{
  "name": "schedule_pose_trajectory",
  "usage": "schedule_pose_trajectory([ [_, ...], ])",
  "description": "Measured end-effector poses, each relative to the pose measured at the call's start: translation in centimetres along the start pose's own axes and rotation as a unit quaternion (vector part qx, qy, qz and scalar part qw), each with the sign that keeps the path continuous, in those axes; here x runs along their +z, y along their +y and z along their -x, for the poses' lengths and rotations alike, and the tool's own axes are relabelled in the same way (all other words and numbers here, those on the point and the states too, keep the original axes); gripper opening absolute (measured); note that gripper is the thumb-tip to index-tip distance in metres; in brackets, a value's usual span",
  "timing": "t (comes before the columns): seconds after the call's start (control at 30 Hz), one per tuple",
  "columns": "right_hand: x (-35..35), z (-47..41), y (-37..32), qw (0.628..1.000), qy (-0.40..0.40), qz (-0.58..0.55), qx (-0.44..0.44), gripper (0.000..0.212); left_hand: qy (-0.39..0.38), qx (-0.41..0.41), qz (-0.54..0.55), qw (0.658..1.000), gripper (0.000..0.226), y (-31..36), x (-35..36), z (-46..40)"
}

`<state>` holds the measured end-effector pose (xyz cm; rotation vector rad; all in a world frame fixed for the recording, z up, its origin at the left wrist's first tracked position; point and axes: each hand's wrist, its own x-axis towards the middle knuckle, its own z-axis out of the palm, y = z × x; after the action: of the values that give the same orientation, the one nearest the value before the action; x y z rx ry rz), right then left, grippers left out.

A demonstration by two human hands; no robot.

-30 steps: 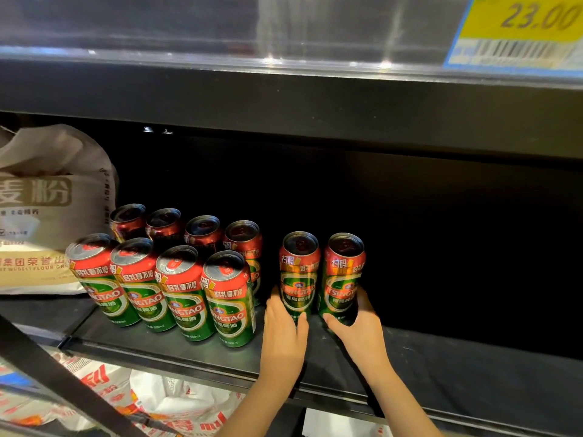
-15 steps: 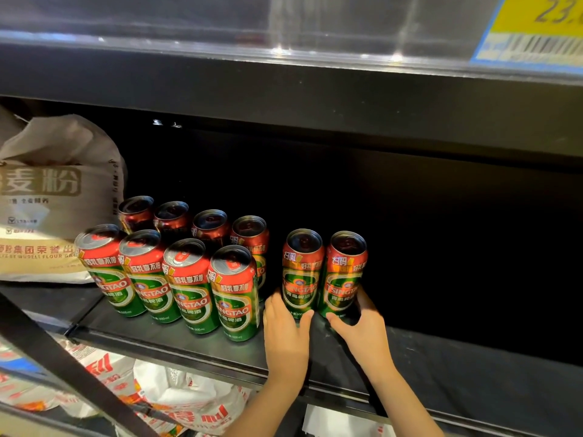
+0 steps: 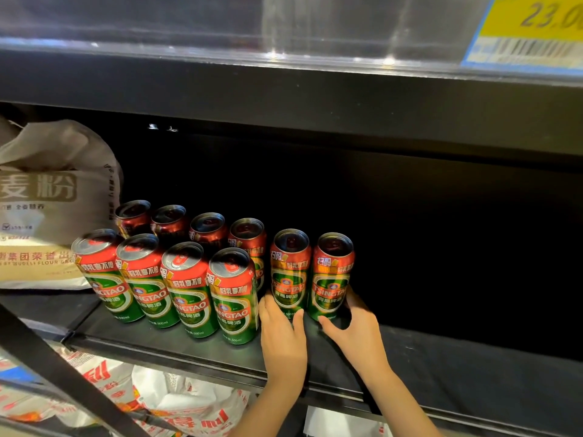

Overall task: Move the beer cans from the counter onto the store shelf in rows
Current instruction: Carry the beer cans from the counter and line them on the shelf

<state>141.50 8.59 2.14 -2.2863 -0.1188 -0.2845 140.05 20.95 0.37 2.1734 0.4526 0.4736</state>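
On the black store shelf [image 3: 176, 348], a person's two hands are steadying a pair of beer cans beside two rows of four. Left hand [image 3: 282, 329] is curling round the base of the left can [image 3: 289, 274], thumb and fingers on either side; right hand [image 3: 353, 326] is wrapping the foot of the right can [image 3: 331, 277], thumb in front and fingers behind. Both cans are standing upright, touching each other, just right of the front row [image 3: 164, 288] and level with the back row [image 3: 189, 228]. Full tall cans like these are probably feeling heavy and rigid, with smooth, slippery walls; gripping low around the body seems best for sliding, mid-height for lifting. Left of the hands, a flour sack [image 3: 53, 209] is slumping against the rows.
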Motion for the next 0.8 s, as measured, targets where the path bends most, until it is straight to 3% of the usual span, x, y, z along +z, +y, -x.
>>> schedule_pose_trajectory([
  [0.4, 0.05, 0.08, 0.33, 1.000, -0.003, 0.000, -0.013, 0.058, 0.009, -0.021, 0.017, 1.000, 0.068, 0.71, -0.29, 0.08],
  [0.8, 0.25, -0.02, 0.68, 1.000, -0.001, -0.008, -0.010, 0.064, 0.027, -0.011, -0.005, 1.000, 0.056, 0.60, -0.32, 0.42],
])
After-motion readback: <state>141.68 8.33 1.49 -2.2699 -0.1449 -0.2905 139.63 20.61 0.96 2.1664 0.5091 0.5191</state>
